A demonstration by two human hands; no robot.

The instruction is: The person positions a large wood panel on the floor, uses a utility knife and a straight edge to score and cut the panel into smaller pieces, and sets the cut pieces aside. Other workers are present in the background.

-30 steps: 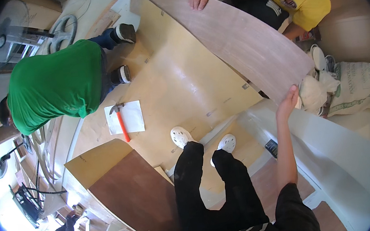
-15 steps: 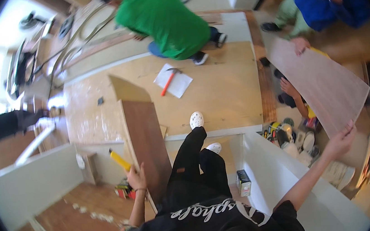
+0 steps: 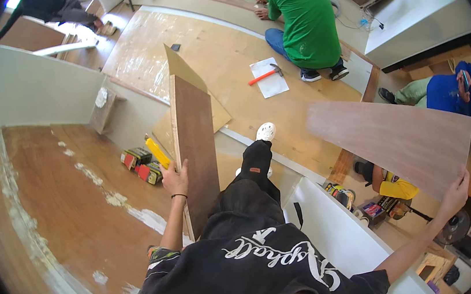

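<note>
My left hand (image 3: 175, 180) is closed round the edge of a tall reddish-brown plywood board (image 3: 197, 145), standing upright beside my leg. A yellow utility knife (image 3: 158, 151) sticks up from the same hand; its blade cannot be made out. Behind that board rises a thinner tan sheet (image 3: 182, 69). My right hand (image 3: 455, 191), arm stretched out, pinches the near corner of a pale, tapered plywood panel (image 3: 394, 140). This panel slants away over the floor on my right and partly hides a person in yellow (image 3: 397, 186) behind it.
Ahead, a person in green (image 3: 307, 20) squats beside a hammer (image 3: 263, 77) on white paper (image 3: 275, 89). A person in blue (image 3: 453, 93) sits at right. Red-and-black boxes (image 3: 141, 163) lie by my left hand. White panel walls (image 3: 337, 222) flank me; tools (image 3: 343, 196) lie beyond the right one.
My view has turned, so the surroundings shift. The pale panel has swung to lie flatter across the right side, and another person's hands no longer show at it. Both my hands keep their grip.
</note>
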